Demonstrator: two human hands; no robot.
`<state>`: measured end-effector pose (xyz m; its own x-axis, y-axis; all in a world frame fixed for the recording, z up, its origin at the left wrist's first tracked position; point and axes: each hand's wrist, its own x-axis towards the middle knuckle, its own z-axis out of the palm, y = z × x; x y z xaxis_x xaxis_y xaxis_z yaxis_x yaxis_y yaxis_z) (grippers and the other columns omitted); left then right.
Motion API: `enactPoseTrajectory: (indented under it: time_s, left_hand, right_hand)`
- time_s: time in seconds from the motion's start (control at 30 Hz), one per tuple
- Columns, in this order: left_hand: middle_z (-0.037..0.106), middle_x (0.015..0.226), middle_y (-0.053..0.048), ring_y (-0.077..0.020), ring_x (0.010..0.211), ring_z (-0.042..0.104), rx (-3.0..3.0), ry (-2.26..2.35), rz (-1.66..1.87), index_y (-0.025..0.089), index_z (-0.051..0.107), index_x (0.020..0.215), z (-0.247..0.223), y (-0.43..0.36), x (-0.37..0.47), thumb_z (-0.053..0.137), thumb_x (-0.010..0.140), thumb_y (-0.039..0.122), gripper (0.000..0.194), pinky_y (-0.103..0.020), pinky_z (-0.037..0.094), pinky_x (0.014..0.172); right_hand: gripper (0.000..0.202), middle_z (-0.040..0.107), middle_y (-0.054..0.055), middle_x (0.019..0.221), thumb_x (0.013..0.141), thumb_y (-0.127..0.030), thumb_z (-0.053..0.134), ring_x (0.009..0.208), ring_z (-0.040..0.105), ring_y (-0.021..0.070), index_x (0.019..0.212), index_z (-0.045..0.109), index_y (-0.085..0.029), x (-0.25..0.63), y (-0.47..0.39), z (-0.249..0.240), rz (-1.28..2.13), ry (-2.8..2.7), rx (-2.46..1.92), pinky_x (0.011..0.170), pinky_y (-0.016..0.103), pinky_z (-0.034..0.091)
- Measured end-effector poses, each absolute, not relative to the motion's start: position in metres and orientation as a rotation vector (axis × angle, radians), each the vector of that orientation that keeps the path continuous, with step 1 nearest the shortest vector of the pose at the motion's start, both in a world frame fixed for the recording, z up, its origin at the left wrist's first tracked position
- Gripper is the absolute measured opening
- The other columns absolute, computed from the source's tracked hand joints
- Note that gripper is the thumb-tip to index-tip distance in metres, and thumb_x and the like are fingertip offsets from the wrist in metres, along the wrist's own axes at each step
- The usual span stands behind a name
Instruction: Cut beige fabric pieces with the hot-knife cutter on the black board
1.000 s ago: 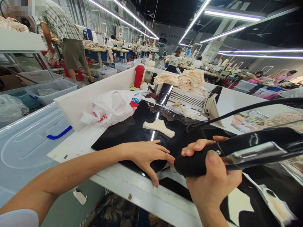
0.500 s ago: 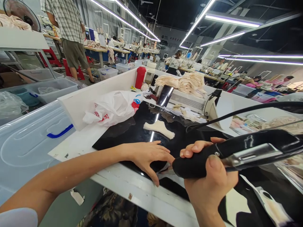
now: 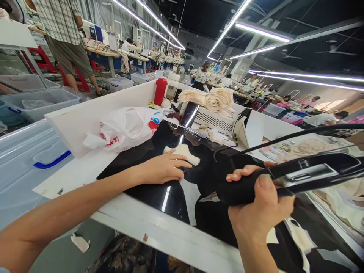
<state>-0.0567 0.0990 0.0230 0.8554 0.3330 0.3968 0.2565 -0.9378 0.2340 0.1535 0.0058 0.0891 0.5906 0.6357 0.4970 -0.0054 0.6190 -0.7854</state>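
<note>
One black tool (image 3: 307, 175) slants at the right, the right hand (image 3: 262, 206) wrapping its thick end in a closed grip; farther left, the left hand (image 3: 162, 169) reaches palm down, grip open, over the cream piece's (image 3: 186, 152) near edge.

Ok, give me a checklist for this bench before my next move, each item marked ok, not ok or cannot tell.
1. Black handheld tool gripped in the right hand: ok.
2. Left hand at the cream fabric piece: ok, fingers over its near side.
3. Black sheet between the hands free of loose pieces: not ok, a pale cut piece lies there.
4. Plastic bag away from both hands: ok.
5. Tool switched on or off: cannot tell.
</note>
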Motion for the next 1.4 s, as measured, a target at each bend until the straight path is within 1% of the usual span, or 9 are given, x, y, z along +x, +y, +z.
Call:
enactPoseTrajectory:
  time_s: [0.07, 0.1, 0.2, 0.27, 0.4, 0.57, 0.9, 1.13, 1.4]
  left_hand:
    - [0.064, 0.146, -0.01, -0.0308, 0.144, 0.052, 2.859, 0.609, 0.757, 0.02, 0.076, 0.1, 0.023, 0.096, -0.055, 0.057, 0.1, 0.005, 0.024, -0.056, 0.036, 0.125]
    - [0.065, 0.143, -0.011, -0.0294, 0.14, 0.055, 2.824, 0.654, 0.799, 0.019, 0.076, 0.104, 0.023, 0.093, -0.053, 0.056, 0.1, 0.006, 0.024, -0.054, 0.039, 0.123]
    - [0.069, 0.132, -0.012, -0.0255, 0.126, 0.063, 2.642, 0.634, 0.842, 0.017, 0.074, 0.117, 0.023, 0.077, -0.041, 0.063, 0.102, 0.02, 0.019, -0.043, 0.049, 0.115]
    - [0.07, 0.13, -0.012, -0.0255, 0.123, 0.064, 2.543, 0.572, 0.796, 0.015, 0.072, 0.124, 0.023, 0.064, -0.032, 0.072, 0.098, 0.028, 0.029, -0.039, 0.051, 0.11]
    - [0.066, 0.137, -0.014, -0.0309, 0.127, 0.061, 2.478, 0.528, 0.666, 0.014, 0.069, 0.133, 0.018, 0.045, -0.018, 0.083, 0.088, 0.043, 0.055, -0.043, 0.05, 0.111]
    - [0.064, 0.139, -0.014, -0.0344, 0.131, 0.056, 2.511, 0.559, 0.563, 0.015, 0.067, 0.137, 0.011, 0.04, -0.016, 0.088, 0.081, 0.047, 0.068, -0.047, 0.047, 0.113]
    - [0.062, 0.142, -0.013, -0.0342, 0.132, 0.055, 2.5, 0.574, 0.506, 0.017, 0.064, 0.141, 0.014, 0.04, -0.02, 0.088, 0.081, 0.048, 0.071, -0.047, 0.048, 0.112]
    - [0.063, 0.141, -0.013, -0.0338, 0.131, 0.057, 2.513, 0.565, 0.544, 0.017, 0.068, 0.134, 0.014, 0.04, -0.02, 0.087, 0.081, 0.048, 0.064, -0.046, 0.047, 0.113]
    - [0.064, 0.14, -0.014, -0.0342, 0.13, 0.057, 2.498, 0.54, 0.587, 0.018, 0.069, 0.132, 0.01, 0.041, -0.019, 0.086, 0.081, 0.048, 0.061, -0.047, 0.047, 0.113]
  right_hand:
    - [0.039, 0.066, -0.006, 0.071, 0.072, -0.032, 0.082, 0.055, 0.06, 0.0143, 0.104, 0.061, -0.023, 0.152, 0.007, 0.088, 0.42, -0.88, -0.813, 0.053, 0.029, 0.056]
    - [0.038, 0.066, -0.006, 0.071, 0.073, -0.032, 0.082, 0.054, 0.06, 0.0139, 0.104, 0.061, -0.023, 0.151, 0.008, 0.088, 0.414, -0.887, -0.803, 0.054, 0.028, 0.056]
    - [0.036, 0.067, -0.006, 0.071, 0.076, -0.032, 0.081, 0.054, 0.061, 0.0134, 0.105, 0.061, -0.022, 0.15, 0.009, 0.087, 0.397, -0.906, -0.779, 0.054, 0.028, 0.057]
    - [0.036, 0.067, -0.006, 0.072, 0.078, -0.031, 0.081, 0.055, 0.061, 0.0132, 0.107, 0.061, -0.023, 0.15, 0.009, 0.085, 0.395, -0.911, -0.776, 0.055, 0.028, 0.057]
    - [0.036, 0.066, -0.006, 0.074, 0.081, -0.032, 0.081, 0.055, 0.062, 0.0136, 0.108, 0.06, -0.023, 0.151, 0.009, 0.082, 0.387, -0.911, -0.793, 0.056, 0.03, 0.058]
    - [0.037, 0.066, -0.006, 0.073, 0.08, -0.035, 0.082, 0.054, 0.062, 0.0141, 0.107, 0.06, -0.023, 0.151, 0.009, 0.078, 0.383, -0.913, -0.779, 0.054, 0.029, 0.056]
    - [0.035, 0.066, -0.006, 0.074, 0.081, -0.03, 0.08, 0.057, 0.062, 0.0132, 0.109, 0.06, -0.023, 0.148, 0.007, 0.077, 0.407, -0.928, -0.798, 0.057, 0.029, 0.057]
    - [0.036, 0.066, -0.005, 0.074, 0.078, -0.031, 0.081, 0.056, 0.062, 0.0139, 0.107, 0.062, -0.022, 0.148, -0.003, 0.077, 0.469, -0.913, -0.765, 0.054, 0.029, 0.057]
    - [0.039, 0.066, -0.005, 0.071, 0.075, -0.031, 0.083, 0.054, 0.061, 0.0142, 0.106, 0.061, -0.022, 0.143, -0.004, 0.082, 0.459, -0.897, -0.803, 0.053, 0.029, 0.056]
